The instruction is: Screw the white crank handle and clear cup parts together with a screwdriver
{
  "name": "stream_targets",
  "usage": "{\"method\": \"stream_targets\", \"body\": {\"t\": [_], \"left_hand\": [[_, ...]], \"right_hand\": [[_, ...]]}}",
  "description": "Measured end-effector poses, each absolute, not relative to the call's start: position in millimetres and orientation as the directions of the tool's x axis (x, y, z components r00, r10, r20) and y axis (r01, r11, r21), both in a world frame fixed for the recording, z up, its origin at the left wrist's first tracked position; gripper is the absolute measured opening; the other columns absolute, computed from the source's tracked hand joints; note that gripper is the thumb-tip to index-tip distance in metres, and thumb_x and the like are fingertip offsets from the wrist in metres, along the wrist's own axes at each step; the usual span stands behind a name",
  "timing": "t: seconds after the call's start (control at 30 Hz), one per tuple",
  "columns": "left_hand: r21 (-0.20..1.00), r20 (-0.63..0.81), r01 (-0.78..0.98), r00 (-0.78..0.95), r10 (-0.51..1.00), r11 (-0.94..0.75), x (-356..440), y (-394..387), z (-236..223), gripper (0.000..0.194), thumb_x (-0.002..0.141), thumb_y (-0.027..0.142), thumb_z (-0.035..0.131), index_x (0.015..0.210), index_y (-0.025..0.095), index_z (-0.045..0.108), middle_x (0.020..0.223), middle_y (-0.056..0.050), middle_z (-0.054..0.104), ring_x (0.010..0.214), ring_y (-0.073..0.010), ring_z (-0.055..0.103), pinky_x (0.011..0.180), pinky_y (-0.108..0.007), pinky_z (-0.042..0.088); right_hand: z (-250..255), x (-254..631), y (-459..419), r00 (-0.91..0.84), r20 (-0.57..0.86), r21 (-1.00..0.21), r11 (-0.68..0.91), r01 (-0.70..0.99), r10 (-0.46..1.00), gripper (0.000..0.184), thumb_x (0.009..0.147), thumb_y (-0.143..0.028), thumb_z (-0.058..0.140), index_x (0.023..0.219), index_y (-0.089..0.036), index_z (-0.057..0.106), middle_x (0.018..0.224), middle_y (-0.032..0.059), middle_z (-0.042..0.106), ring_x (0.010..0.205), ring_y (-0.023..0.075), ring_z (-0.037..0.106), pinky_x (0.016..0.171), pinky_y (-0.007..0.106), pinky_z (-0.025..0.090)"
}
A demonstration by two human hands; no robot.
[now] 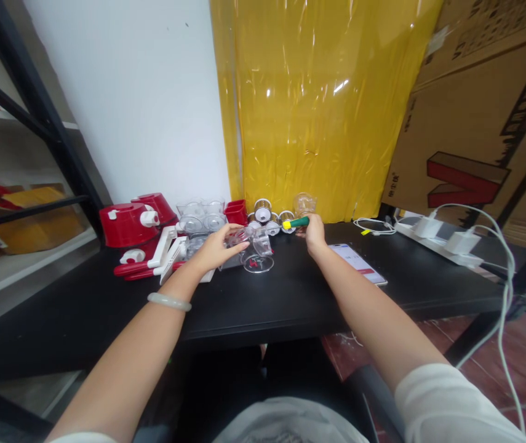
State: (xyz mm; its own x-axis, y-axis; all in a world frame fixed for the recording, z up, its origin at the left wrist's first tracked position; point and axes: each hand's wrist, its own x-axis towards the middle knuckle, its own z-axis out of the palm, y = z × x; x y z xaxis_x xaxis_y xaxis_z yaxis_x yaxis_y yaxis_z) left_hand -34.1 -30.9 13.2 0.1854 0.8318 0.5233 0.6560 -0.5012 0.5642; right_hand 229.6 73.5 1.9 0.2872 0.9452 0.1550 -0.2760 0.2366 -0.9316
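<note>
My left hand is curled around a clear plastic cup-like part that rests on the black table, near its middle. My right hand grips a screwdriver with a green and yellow handle, held roughly level and pointing left toward the clear part. A pale bangle sits on my left wrist.
Red and white plastic appliance parts and several clear cups lie at the back left. A phone lies right of my right hand. A power strip with chargers and white cables is at the right. Shelving stands left, cardboard boxes right.
</note>
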Motion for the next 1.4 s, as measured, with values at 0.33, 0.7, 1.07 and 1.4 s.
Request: {"method": "stream_targets", "body": {"t": [0.33,0.7,1.07,1.4], "left_hand": [[0.571,0.509,0.662,0.179,0.842,-0.485,-33.7,-31.9,14.1,0.062,0.081,0.059,0.071,0.128,0.021,0.058,0.139,-0.013,0.064,0.126,-0.0313,0.063,0.114,-0.053,0.045],[0.566,0.517,0.66,0.184,0.836,-0.495,-35.4,-29.5,11.9,0.061,0.081,0.059,0.072,0.127,0.022,0.058,0.137,-0.012,0.066,0.125,-0.0304,0.064,0.113,-0.052,0.046],[0.561,0.525,0.659,0.184,0.831,-0.501,-35.5,-29.2,12.1,0.061,0.081,0.059,0.072,0.128,0.022,0.058,0.137,-0.013,0.065,0.126,-0.0306,0.063,0.113,-0.051,0.046],[0.565,0.521,0.655,0.189,0.833,-0.502,-35.2,-29.2,12.1,0.061,0.081,0.059,0.072,0.127,0.021,0.058,0.137,-0.013,0.066,0.126,-0.0304,0.063,0.113,-0.051,0.045]], "right_hand": [[-0.8,228.5,76.1,0.294,0.176,-0.927,0.258,-0.271,0.94,0.008,0.09,-0.03,0.054,0.086,-0.023,0.052,0.049,-0.0103,0.044,0.041,0.0095,0.045,0.042,0.019,0.044],[-2.3,229.1,76.0,0.304,0.181,-0.931,0.262,-0.255,0.936,0.022,0.096,-0.039,0.042,0.083,-0.023,0.05,0.057,-0.0074,0.047,0.043,0.0098,0.048,0.042,0.021,0.046],[3.6,228.9,72.4,0.297,0.145,-0.921,0.238,-0.307,0.944,0.009,0.088,-0.021,0.046,0.085,-0.021,0.055,0.059,-0.0077,0.051,0.042,0.0081,0.049,0.04,0.019,0.043],[-3.9,228.7,78.2,0.317,0.219,-0.927,0.299,-0.227,0.923,0.026,0.094,-0.043,0.055,0.079,-0.023,0.047,0.049,-0.0108,0.043,0.037,0.0092,0.044,0.041,0.021,0.044]]}}
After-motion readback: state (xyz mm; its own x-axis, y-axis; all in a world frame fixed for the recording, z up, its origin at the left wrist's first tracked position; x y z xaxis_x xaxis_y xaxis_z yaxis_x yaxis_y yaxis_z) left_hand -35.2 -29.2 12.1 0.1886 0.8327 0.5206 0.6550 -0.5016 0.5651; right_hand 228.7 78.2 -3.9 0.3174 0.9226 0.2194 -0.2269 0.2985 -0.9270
